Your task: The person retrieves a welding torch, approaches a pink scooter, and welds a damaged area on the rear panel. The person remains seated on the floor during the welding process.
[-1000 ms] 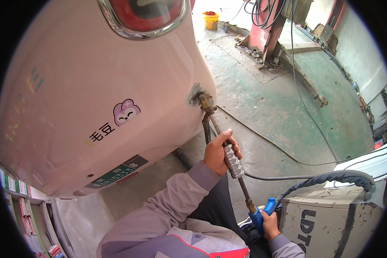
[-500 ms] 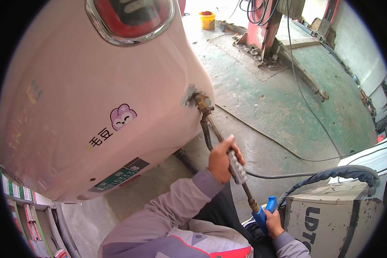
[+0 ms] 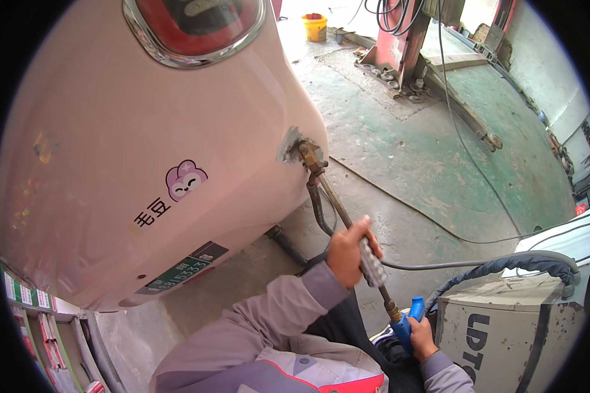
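A slide hammer dent puller slants from the pale pink car body down to my lap. Its brass-coloured head touches a scuffed grey patch near the panel's right edge. My left hand is wrapped round the ribbed metal sliding weight, partway along the thin rod. At the lower end, my right hand grips the blue pistol-shaped handle. A dark cable hangs beside the head.
A beige machine cabinet with a sleeved thick cable stands at my right. Thin cables cross the green-grey floor. Farther off are a red lift post, its arm and a yellow bucket. Shelves stand lower left.
My left hand and the sliding weight have shifted down the rod toward the handle. My right hand and the handle have moved slightly right; the head stays at the patch.
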Demonstrator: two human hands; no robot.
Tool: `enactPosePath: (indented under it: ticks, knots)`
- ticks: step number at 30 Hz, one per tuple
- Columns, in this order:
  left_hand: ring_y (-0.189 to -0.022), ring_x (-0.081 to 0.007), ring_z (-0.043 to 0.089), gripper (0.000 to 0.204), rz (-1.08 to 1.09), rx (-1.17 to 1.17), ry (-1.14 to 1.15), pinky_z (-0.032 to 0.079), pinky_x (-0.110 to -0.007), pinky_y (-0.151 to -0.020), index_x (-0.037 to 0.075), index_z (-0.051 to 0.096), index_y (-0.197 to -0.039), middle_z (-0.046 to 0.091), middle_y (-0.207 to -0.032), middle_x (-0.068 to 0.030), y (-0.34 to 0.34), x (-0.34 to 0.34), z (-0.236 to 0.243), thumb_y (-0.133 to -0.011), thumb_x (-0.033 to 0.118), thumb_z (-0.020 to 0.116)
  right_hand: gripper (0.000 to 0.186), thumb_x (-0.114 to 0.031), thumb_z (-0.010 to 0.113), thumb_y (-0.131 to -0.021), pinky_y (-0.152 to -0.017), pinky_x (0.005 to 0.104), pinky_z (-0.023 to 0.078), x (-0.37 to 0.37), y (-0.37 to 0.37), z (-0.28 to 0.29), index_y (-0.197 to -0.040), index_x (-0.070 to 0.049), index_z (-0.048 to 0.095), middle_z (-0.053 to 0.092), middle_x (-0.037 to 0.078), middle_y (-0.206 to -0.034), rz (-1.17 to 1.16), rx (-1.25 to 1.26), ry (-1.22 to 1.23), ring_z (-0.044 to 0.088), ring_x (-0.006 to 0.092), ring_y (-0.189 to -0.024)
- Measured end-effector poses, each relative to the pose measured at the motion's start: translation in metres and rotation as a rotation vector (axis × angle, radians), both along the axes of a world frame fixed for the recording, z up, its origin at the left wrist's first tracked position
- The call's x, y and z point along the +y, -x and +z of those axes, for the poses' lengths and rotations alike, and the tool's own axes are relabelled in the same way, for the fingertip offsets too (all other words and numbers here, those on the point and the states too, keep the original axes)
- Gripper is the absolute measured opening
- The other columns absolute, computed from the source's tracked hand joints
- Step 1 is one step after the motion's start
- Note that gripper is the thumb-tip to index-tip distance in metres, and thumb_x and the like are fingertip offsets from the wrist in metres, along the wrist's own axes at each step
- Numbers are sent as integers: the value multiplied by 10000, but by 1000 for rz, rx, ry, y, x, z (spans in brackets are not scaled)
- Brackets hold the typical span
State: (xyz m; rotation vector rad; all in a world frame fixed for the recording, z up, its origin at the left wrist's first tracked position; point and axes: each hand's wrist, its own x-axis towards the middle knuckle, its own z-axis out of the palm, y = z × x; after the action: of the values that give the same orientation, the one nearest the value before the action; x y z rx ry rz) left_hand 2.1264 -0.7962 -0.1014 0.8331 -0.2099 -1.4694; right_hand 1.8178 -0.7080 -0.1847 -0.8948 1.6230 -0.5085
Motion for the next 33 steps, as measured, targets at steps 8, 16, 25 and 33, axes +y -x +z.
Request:
enactPosePath:
  ticks: [8, 16, 25, 33]
  knots:
    - [-691, -147, 606, 455, 8, -3, -2, 498, -316, -686, 62, 591, -849, 608, -749, -60, 56, 34, -6, -1069, 404, 387, 208, -202, 666, -841, -562, 311, 465, -3, 12, -12, -780, -9, 621, 617, 46, -721, 25, 14, -43, 569, 125, -607]
    - [-598, -135, 413, 600, 254, 240, 171, 372, -309, -600, 118, 509, -827, 414, -637, 6, -25, -14, 18, -1000, 664, 329, 214, -202, 655, -846, -570, 296, 454, -2, 0, 8, -763, -8, 625, 610, 29, -702, 17, -23, 4, 553, 106, -601]
    - [-422, -108, 121, 701, -226, 534, 393, 126, -292, -404, 202, 288, -612, 139, -503, 60, -54, -31, 11, -904, 838, 275, 275, -235, 700, -831, -647, 339, 495, -1, 5, -5, -891, 22, 620, 637, 88, -813, 38, 105, 59, 588, 158, -697]
    - [-406, -102, 153, 712, 202, 120, -98, 137, -305, -398, 197, 285, -612, 181, -504, 55, -30, -31, 34, -883, 855, 307, 267, -240, 680, -852, -601, 314, 474, -4, 5, 0, -906, 13, 613, 630, 80, -809, 69, -19, -181, 580, 136, -675]
